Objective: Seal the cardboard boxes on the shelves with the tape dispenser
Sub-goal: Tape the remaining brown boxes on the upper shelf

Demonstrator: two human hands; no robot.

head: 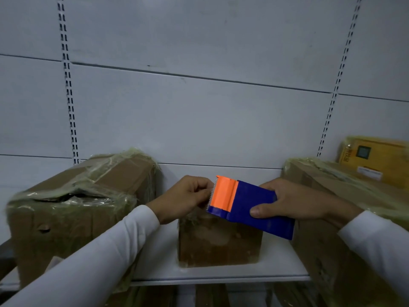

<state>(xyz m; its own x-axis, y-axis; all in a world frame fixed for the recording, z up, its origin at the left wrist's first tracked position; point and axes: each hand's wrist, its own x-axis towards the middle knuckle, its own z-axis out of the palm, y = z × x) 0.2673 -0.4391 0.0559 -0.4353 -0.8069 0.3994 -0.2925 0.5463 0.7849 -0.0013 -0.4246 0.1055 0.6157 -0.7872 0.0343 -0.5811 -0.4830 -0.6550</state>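
Behind all: a grey back panel [199, 118] with two slotted uprights fills the upper view.
Shelf: the white shelf [221, 273] carries the boxes; its front edge runs just under the small box, with more cardboard dimly seen below it.
Right box: the big right box [327, 251], wrapped in yellowish tape, stands at the shelf's right end and overhangs the front edge; the right forearm crosses in front of it.
Left box: the left box [73, 207], its top crumpled and heavily taped, stands well apart from the small box, with the left sleeve passing in front of its lower corner.
Yellow box: a yellow box [374, 160] sits behind the right box, against the panel.
Small box: the small box [219, 240] stands between the two big ones, with bare shelf on either side.
Dispenser: the blue and orange dispenser [245, 204] is held above the small box's top, toothed edge to the left.
Right hand: the right hand [294, 202] grips the dispenser's blue body, thumb on its near face.
Left hand: the left hand [188, 196] is curled at the toothed edge, fingertips pinching there; the tape itself is too faint to make out.
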